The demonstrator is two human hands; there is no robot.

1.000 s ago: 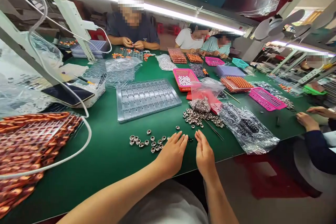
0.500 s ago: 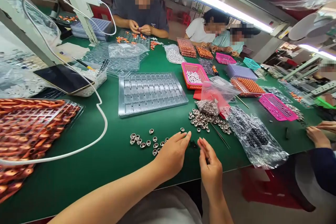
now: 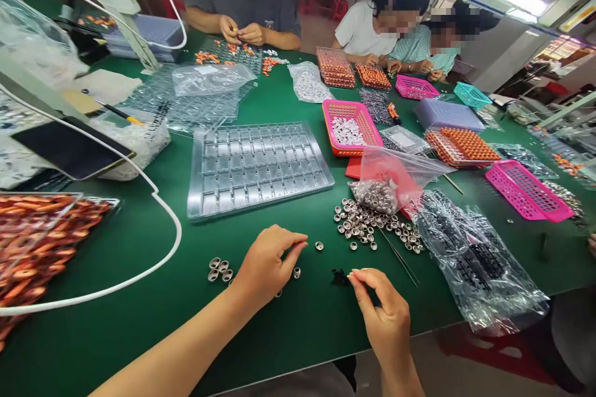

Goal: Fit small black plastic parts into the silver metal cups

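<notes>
My left hand [image 3: 265,263] is above the green table, thumb and forefinger drawn together in a pinch; anything between the tips is too small to make out. Just right of those fingertips lies one silvery ring-like metal piece [image 3: 319,246]. Another metal piece [image 3: 297,273] is below them, and several similar pieces [image 3: 218,268] lie left of the wrist, partly hidden by my hand. My right hand [image 3: 382,304] pinches with thumb and forefinger at the edge of a small heap of tiny black parts [image 3: 339,276]. What its fingertips hold cannot be made out.
A clear compartment tray [image 3: 261,167] lies ahead. Right of it are a pink basket [image 3: 328,118] of white parts, loose metal pieces [image 3: 354,223], tweezers [image 3: 400,257] and a bag of black parts [image 3: 479,260]. A white cable [image 3: 172,217] crosses the left. Several people work across the table.
My hands have moved apart: the left has drawn back leftward, the right sits a little lower and further right by the black parts. The camera view has shifted slightly.
</notes>
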